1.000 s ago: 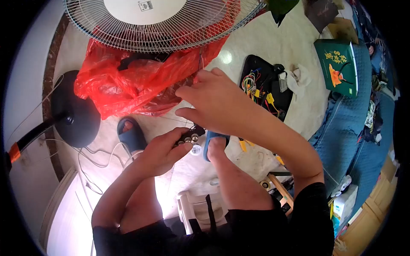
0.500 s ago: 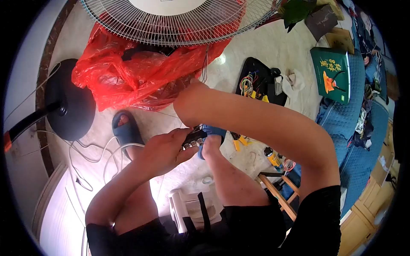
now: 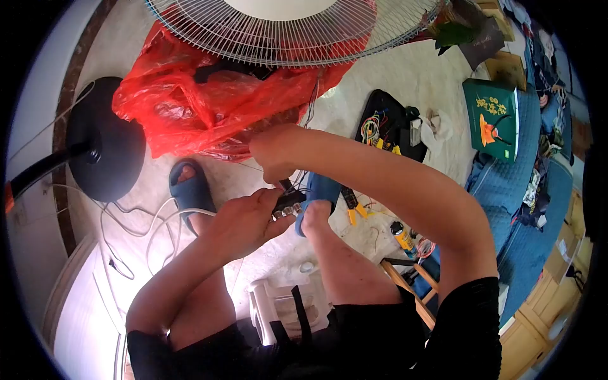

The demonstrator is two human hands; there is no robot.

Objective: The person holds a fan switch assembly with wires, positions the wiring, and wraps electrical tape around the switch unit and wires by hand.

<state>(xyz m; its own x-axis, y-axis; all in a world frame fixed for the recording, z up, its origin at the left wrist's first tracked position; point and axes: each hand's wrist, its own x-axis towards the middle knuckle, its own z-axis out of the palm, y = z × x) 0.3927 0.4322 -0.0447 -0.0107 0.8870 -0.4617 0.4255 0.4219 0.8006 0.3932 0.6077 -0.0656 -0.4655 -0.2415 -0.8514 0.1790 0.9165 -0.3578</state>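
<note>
Left hand [image 3: 244, 223] gripping a dark knobbed part [image 3: 292, 201], right hand [image 3: 273, 153] bent over beside it, its grip unclear

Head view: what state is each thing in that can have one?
Black device with round silver parts: held in the left grip.
Red plastic bag: crumpled.
Black tool case: open, coloured wires inside.
Yellow-handled hand tool: on the floor, handles spread.
White fan with wire guard: running or still, cannot tell.
Green printed carton: looks shut.

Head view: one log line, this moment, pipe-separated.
left hand: holds dark part with shiny pieces | right hand: near it, grip hidden | red bag: partly behind fan guard | yellow-handled tool: on floor
</note>
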